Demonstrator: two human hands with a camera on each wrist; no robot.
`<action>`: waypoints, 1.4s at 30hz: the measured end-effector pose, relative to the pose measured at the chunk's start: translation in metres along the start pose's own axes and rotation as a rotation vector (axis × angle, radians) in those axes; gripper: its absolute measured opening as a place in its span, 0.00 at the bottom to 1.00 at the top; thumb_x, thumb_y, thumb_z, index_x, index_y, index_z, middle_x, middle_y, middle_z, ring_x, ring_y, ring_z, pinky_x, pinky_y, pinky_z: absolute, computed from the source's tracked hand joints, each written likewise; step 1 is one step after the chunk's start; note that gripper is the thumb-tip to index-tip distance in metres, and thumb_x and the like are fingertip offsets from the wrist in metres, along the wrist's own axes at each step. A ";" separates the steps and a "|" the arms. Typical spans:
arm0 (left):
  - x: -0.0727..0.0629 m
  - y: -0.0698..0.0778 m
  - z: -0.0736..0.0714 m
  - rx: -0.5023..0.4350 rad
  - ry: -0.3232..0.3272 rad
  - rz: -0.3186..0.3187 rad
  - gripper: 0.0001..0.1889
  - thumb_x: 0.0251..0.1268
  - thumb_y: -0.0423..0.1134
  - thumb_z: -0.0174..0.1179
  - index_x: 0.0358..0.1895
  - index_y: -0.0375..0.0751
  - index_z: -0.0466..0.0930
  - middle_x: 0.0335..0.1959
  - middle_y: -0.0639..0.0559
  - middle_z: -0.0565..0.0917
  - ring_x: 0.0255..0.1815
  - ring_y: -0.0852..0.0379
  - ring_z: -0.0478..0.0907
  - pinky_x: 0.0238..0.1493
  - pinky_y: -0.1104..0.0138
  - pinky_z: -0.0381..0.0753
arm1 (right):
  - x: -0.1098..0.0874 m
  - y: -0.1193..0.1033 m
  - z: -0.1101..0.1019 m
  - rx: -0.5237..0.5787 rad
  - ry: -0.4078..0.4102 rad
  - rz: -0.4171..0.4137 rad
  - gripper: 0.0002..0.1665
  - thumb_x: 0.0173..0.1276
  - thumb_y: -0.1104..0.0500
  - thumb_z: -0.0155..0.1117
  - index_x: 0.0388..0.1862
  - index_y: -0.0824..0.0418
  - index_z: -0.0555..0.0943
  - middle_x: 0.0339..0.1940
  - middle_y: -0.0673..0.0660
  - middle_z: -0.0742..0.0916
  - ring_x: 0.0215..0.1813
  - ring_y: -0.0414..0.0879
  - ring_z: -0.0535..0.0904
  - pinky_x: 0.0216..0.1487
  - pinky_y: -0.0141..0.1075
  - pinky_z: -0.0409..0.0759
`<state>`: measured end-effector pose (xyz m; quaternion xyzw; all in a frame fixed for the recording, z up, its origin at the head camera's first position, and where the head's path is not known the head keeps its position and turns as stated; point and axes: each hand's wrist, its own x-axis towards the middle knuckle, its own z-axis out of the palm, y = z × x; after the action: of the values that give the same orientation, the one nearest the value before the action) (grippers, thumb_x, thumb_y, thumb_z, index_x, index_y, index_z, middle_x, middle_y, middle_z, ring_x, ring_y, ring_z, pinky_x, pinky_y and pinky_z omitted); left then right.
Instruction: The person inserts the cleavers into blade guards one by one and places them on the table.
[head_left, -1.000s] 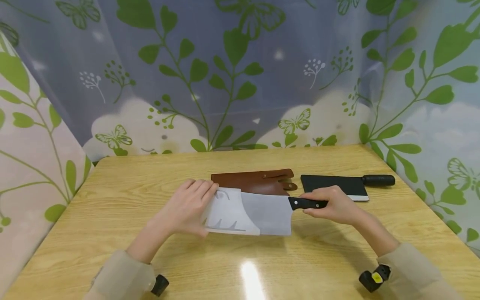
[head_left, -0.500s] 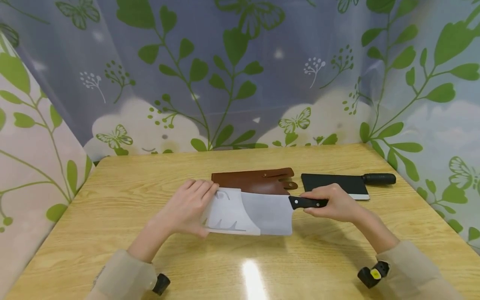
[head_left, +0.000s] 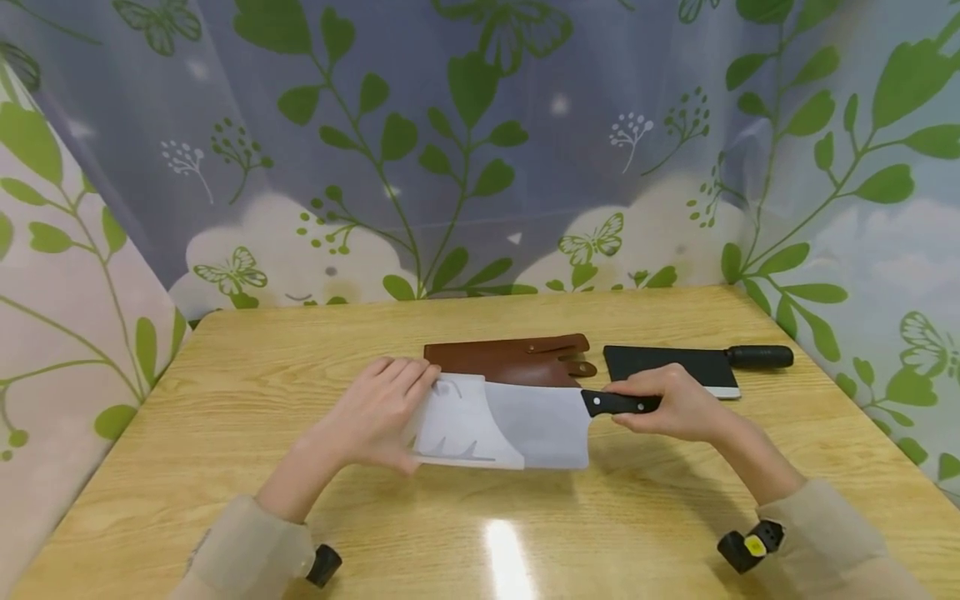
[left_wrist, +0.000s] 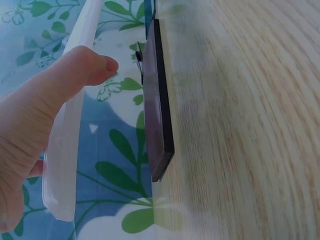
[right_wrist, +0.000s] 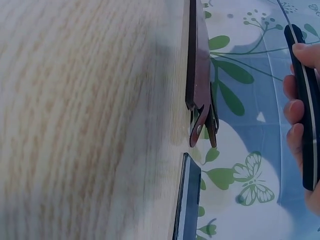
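Observation:
In the head view, a cleaver (head_left: 551,425) with a broad grey blade is held above the table, its handle to the right. A translucent white blade guard (head_left: 461,425) covers the left part of the blade. My left hand (head_left: 382,412) grips the guard's left end, thumb below and fingers over the top. The left wrist view shows the guard (left_wrist: 64,155) edge-on between thumb and fingers. My right hand (head_left: 671,404) holds the black riveted handle (head_left: 618,403); in the right wrist view, fingers wrap this handle (right_wrist: 307,110). The blade's tip end is hidden inside the guard.
Behind the cleaver, a brown leather sheath (head_left: 495,360) with snap straps lies on the wooden table (head_left: 262,392). A second cleaver, black-bladed (head_left: 667,365) with a black handle, lies to its right. A leaf-patterned curtain (head_left: 420,167) hangs along the table's back and sides.

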<state>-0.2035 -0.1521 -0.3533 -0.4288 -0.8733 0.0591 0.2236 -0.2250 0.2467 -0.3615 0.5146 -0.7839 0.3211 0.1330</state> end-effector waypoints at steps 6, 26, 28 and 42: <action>0.003 0.000 -0.001 -0.005 0.003 0.001 0.57 0.21 0.68 0.65 0.59 0.30 0.68 0.53 0.40 0.75 0.51 0.45 0.71 0.50 0.56 0.71 | 0.000 0.001 -0.003 -0.025 -0.009 0.007 0.20 0.48 0.68 0.72 0.44 0.67 0.83 0.34 0.58 0.87 0.27 0.34 0.78 0.27 0.27 0.74; 0.029 0.021 -0.002 0.046 -0.049 0.054 0.56 0.25 0.70 0.63 0.60 0.31 0.68 0.54 0.41 0.75 0.51 0.48 0.70 0.48 0.59 0.70 | 0.031 -0.007 0.029 -0.055 -0.058 0.086 0.17 0.53 0.66 0.69 0.44 0.68 0.83 0.38 0.59 0.86 0.37 0.44 0.83 0.31 0.35 0.79; 0.029 0.022 -0.001 0.052 -0.050 0.052 0.56 0.26 0.71 0.63 0.60 0.31 0.68 0.54 0.41 0.75 0.51 0.48 0.70 0.48 0.59 0.70 | 0.030 -0.008 0.029 -0.067 -0.059 0.100 0.17 0.52 0.66 0.69 0.44 0.67 0.83 0.38 0.59 0.87 0.37 0.45 0.83 0.32 0.36 0.80; 0.036 0.040 0.000 0.051 -0.056 0.017 0.56 0.27 0.71 0.61 0.61 0.32 0.67 0.54 0.42 0.74 0.51 0.48 0.70 0.48 0.60 0.70 | 0.015 -0.009 0.013 -0.168 -0.118 0.169 0.22 0.53 0.59 0.71 0.48 0.63 0.82 0.42 0.54 0.86 0.39 0.42 0.82 0.35 0.37 0.79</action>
<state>-0.1938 -0.0994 -0.3533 -0.4287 -0.8736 0.0953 0.2096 -0.2222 0.2256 -0.3599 0.4518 -0.8550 0.2336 0.1019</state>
